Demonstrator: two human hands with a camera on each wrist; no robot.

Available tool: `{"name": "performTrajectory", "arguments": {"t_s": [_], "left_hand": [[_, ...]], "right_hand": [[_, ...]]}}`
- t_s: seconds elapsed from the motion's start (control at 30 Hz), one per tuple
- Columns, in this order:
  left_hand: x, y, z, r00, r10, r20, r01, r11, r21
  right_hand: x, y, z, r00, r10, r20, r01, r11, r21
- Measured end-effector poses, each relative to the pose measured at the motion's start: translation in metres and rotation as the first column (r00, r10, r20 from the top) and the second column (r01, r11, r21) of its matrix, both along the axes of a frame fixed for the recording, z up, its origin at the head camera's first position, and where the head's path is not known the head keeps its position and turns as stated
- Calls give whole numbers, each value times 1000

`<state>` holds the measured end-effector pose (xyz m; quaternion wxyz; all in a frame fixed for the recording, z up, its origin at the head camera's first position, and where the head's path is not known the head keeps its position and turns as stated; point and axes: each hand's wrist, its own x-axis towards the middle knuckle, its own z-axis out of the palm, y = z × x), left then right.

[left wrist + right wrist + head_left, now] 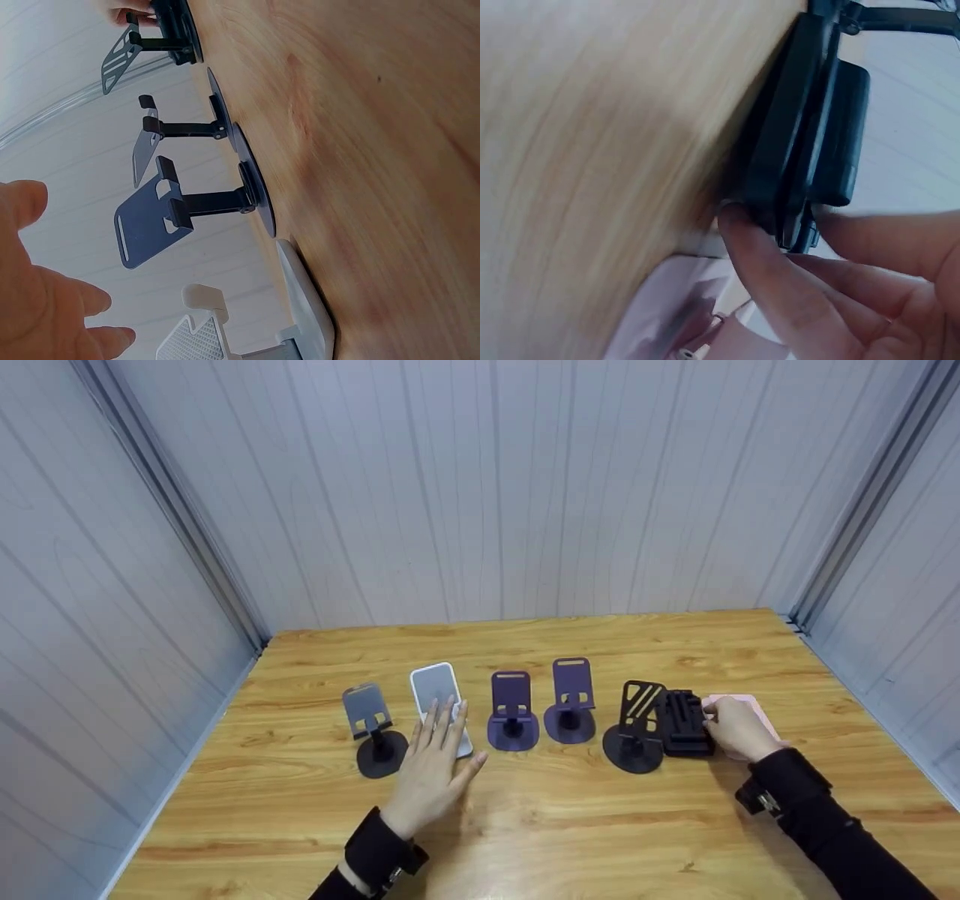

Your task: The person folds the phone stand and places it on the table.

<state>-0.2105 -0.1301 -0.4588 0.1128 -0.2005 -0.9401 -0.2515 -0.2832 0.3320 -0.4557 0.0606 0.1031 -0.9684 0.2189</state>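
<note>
My left hand is over the white phone stand, fingers extended across its lower part in the head view. In the left wrist view the fingers stay apart from the white stand; the head view cannot show contact. On the right, my right hand pinches the near right edge of a folded black phone stand. Thumb and fingers lie on either side of the end of that stand, which rests flat on the table. A pink phone stand is partly hidden beneath the right hand.
A grey phone stand with a round black base stands at the left. Two purple phone stands occupy the middle. Just left of the folded one is an upright black slotted stand. White panel walls enclose the wooden table.
</note>
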Motion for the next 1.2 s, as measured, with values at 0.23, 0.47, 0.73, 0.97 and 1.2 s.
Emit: {"name": "performTrajectory", "arguments": {"t_s": [0.23, 0.47, 0.73, 0.97, 1.2], "left_hand": [[2, 0, 0, 1000, -10, -3, 10, 1000, 11], [2, 0, 1, 1000, -15, 8, 15, 1000, 10], [-1, -1, -1, 1000, -10, 14, 10, 1000, 0], [-1, -1, -3, 1000, -10, 12, 9, 1000, 11], [0, -1, -2, 1000, -10, 14, 10, 1000, 7]], "right_hand": [[-1, -3, 1, 1000, -22, 22, 22, 999, 25], [-1, -4, 5, 998, -44, 51, 40, 997, 65], [6, -22, 0, 1000, -14, -11, 14, 999, 39], [8, -34, -6, 998, -50, -33, 54, 990, 127], [6, -31, -4, 999, -46, 14, 44, 991, 124]]}}
